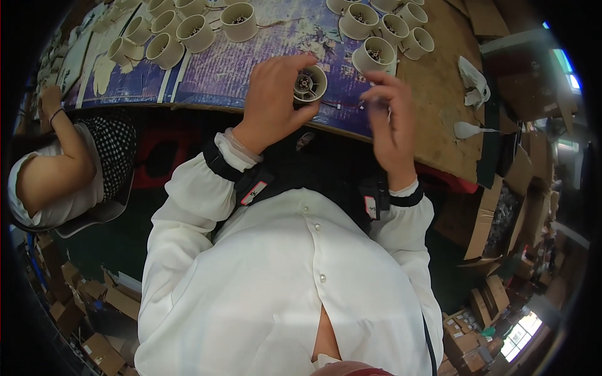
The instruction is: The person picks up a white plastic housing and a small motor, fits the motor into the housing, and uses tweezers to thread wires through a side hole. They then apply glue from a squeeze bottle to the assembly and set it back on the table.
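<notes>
My left hand [266, 97] is closed round a cream cylindrical housing [322, 91] at the table's near edge, thumb below it and fingers over its top. A spoked round part, like a motor or fan, shows inside the housing's open end. From its right side thin dark and red wires run to a small white connector [339, 106]. Just right of those wires hovers my right hand [395, 131], its fingers bent and apart, slightly blurred, with nothing visible in them.
Several similar housings with wires stand at the back left [195, 34] and back right [373, 55]. A white squeeze bottle [467, 130] and a crumpled white cloth [475, 84] lie at the right. Another person's arm [66, 144] is at the left. Cardboard boxes [489, 219] stand around.
</notes>
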A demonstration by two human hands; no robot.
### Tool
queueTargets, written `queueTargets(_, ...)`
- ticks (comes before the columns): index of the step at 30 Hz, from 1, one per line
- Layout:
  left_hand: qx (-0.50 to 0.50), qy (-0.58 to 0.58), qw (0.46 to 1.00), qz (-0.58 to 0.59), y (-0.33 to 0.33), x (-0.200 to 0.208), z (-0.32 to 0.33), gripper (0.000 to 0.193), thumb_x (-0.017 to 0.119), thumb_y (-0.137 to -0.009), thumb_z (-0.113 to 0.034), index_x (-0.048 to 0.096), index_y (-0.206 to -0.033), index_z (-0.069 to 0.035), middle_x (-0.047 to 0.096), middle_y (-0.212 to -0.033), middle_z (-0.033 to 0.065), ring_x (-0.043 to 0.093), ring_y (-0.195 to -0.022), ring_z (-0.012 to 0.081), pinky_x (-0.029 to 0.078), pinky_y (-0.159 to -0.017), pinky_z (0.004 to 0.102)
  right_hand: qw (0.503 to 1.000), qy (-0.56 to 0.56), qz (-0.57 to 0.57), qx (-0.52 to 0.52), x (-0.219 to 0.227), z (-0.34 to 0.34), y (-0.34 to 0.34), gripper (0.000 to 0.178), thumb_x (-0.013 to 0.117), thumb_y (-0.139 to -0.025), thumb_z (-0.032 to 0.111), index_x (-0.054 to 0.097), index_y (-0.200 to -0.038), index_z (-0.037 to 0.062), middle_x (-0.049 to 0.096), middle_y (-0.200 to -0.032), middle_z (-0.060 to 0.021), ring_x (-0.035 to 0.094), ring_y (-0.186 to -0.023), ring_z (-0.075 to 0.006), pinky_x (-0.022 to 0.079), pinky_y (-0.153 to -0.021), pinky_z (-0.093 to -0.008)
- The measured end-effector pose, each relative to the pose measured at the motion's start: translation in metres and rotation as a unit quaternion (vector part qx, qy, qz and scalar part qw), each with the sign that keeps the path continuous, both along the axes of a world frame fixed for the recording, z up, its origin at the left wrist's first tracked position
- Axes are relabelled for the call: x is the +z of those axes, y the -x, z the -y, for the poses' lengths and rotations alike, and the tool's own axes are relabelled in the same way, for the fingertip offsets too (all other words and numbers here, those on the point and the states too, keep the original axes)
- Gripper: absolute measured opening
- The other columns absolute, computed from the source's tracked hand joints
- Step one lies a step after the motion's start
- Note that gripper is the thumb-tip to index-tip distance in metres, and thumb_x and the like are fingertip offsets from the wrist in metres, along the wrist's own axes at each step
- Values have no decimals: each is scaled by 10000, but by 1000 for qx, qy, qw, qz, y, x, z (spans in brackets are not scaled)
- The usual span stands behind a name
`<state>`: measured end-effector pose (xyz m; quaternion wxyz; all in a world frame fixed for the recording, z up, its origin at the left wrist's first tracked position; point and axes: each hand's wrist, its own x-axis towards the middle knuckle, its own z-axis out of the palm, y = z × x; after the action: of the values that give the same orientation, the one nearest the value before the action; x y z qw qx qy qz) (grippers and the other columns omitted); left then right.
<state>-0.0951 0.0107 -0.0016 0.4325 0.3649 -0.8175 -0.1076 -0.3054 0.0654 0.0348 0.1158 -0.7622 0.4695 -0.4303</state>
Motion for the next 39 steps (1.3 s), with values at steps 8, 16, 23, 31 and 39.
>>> queueTargets(8,-18,-18,1000,-17,-2,-4,3,626,786,-641,-115,540,-1216,-114,615,-1126,71,570,-1043,294,407,-920,413,988,-68,124,-67,-11,7,1,145,545,-979,106,639,-1070,45,617,-1136,-114,571,-1044,-226,437,-915,-319)
queueTargets(16,-17,-27,999,-27,-2,-7,3,695,802,-613,-137,511,-1243,-108,605,-1116,62,557,-1058,294,398,-934,424,984,-118,94,-96,-14,3,0,189,610,-942,35,587,-1128,7,669,-1030,-75,631,-960,-151,485,-854,-280)
queueTargets(23,-6,-47,999,-26,-1,-10,5,718,812,-608,-153,496,-1250,-95,600,-1123,71,556,-1060,301,400,-931,426,982,-70,177,-23,-1,15,-22,180,636,-926,20,535,-1075,5,691,-1025,-115,668,-938,-172,510,-832,-267)
queueTargets(31,-7,-63,998,-20,-2,-8,4,710,814,-608,-155,502,-1243,-94,595,-1137,80,558,-1063,306,406,-918,424,984,-91,148,-34,-8,20,-34,138,692,-901,106,642,-1005,32,683,-926,-63,657,-804,-170,509,-709,-275)
queueTargets(39,-9,-69,997,-24,-2,-8,3,704,813,-609,-148,505,-1240,-84,592,-1155,79,552,-1078,305,404,-917,414,990,-99,96,-16,-8,19,-35,113,577,-970,38,516,-1057,-1,678,-997,-104,666,-914,-157,512,-803,-261)
